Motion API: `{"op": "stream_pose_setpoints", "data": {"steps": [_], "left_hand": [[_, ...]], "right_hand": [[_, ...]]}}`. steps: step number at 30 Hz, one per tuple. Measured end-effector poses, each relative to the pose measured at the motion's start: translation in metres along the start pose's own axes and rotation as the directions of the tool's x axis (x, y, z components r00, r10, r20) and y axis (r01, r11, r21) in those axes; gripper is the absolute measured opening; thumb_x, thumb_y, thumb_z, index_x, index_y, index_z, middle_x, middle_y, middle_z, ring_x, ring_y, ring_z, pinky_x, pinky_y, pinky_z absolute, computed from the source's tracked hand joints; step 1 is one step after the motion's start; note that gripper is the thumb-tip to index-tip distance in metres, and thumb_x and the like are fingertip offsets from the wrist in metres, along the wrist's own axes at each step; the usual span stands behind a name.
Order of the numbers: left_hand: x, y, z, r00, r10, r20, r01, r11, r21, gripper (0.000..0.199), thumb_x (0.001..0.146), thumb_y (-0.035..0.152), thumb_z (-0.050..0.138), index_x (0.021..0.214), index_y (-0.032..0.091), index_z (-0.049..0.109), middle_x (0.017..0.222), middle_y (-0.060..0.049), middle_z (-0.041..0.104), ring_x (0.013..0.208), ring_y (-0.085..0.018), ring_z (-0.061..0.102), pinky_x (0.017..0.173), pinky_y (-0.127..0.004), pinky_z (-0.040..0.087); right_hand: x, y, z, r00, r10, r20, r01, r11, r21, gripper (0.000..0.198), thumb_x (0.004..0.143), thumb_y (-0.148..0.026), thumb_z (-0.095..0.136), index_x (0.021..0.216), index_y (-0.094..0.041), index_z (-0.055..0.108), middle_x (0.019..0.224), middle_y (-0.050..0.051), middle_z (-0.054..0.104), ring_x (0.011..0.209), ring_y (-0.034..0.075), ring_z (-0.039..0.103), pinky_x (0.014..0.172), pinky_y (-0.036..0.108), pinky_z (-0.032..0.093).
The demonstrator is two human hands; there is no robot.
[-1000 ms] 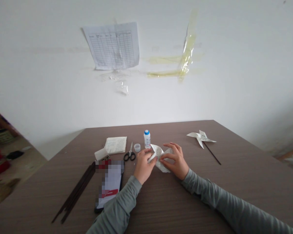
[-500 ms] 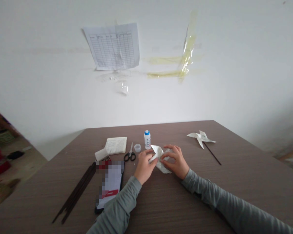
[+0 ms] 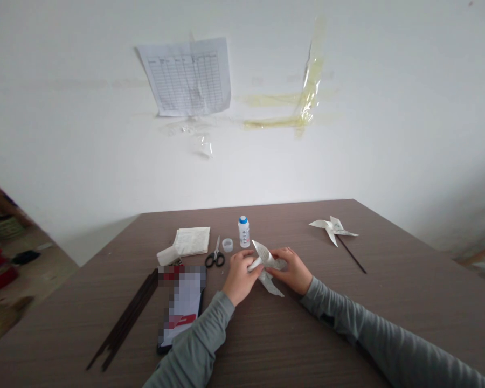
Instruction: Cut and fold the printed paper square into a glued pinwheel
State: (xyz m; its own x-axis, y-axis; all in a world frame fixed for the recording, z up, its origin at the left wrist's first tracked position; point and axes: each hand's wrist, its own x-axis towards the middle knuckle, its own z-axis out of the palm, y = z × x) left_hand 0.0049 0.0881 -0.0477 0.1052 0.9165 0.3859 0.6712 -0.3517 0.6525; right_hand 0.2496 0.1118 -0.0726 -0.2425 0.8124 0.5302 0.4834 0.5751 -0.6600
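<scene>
Between my hands is a paper pinwheel (image 3: 271,284) of printed paper, its blades curled in toward the middle. My left hand (image 3: 241,276) pinches its left side, thumb near the centre. On the right side, my right hand (image 3: 291,269) grips another folded blade between thumb and fingers. The pinwheel's centre is partly hidden by my fingers. Just behind it stands a white glue bottle (image 3: 244,233) with a blue top. A small clear cap (image 3: 227,245) and black-handled scissors (image 3: 215,258) lie to the left of the bottle.
A pinwheel on a dark stick (image 3: 334,230) lies at the right. Leftward are a stack of paper squares (image 3: 192,240), a small white container (image 3: 167,255), a phone (image 3: 186,302) and several dark sticks (image 3: 125,318). A white wall (image 3: 267,172) rises behind the table.
The right fingers have closed down onto the right blade, which is now folded inward. The pinwheel's blades stand out more, and its lower blade points further down. My left hand has barely moved.
</scene>
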Motion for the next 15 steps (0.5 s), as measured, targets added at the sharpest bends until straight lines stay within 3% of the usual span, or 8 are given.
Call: {"op": "stream_pose_setpoints", "data": {"steps": [4, 10, 15], "left_hand": [[-0.002, -0.002, 0.002, 1.000, 0.011, -0.017, -0.010, 0.999, 0.039, 0.014, 0.090, 0.016, 0.101, 0.091, 0.029, 0.097, 0.131, -0.010, 0.097, 0.136, -0.039, 0.090, 0.128, -0.057, 0.073], [-0.002, 0.004, -0.003, 0.997, -0.027, 0.077, 0.024, 0.999, 0.044, 0.014, 0.088, 0.011, 0.099, 0.093, 0.024, 0.100, 0.142, -0.015, 0.098, 0.147, -0.044, 0.087, 0.135, -0.058, 0.069], [0.001, 0.008, -0.005, 0.992, -0.074, 0.105, 0.071, 0.997, 0.035, 0.013, 0.088, 0.015, 0.102, 0.092, 0.027, 0.099, 0.144, -0.013, 0.097, 0.149, -0.042, 0.086, 0.138, -0.059, 0.066]], "right_hand": [[0.001, -0.002, 0.000, 1.000, 0.006, 0.020, -0.005, 1.000, -0.008, 0.030, 0.095, -0.035, 0.099, 0.124, -0.027, 0.102, 0.106, 0.010, 0.098, 0.104, 0.040, 0.092, 0.107, 0.055, 0.074], [0.001, 0.002, 0.003, 0.999, 0.011, 0.039, -0.011, 1.000, 0.005, 0.025, 0.094, -0.032, 0.100, 0.119, -0.027, 0.102, 0.107, 0.009, 0.099, 0.105, 0.037, 0.092, 0.107, 0.053, 0.073], [0.001, 0.006, 0.004, 0.995, 0.064, 0.081, -0.064, 0.998, 0.000, 0.030, 0.092, -0.034, 0.100, 0.121, -0.028, 0.098, 0.113, 0.009, 0.099, 0.112, 0.039, 0.091, 0.116, 0.058, 0.070]]}}
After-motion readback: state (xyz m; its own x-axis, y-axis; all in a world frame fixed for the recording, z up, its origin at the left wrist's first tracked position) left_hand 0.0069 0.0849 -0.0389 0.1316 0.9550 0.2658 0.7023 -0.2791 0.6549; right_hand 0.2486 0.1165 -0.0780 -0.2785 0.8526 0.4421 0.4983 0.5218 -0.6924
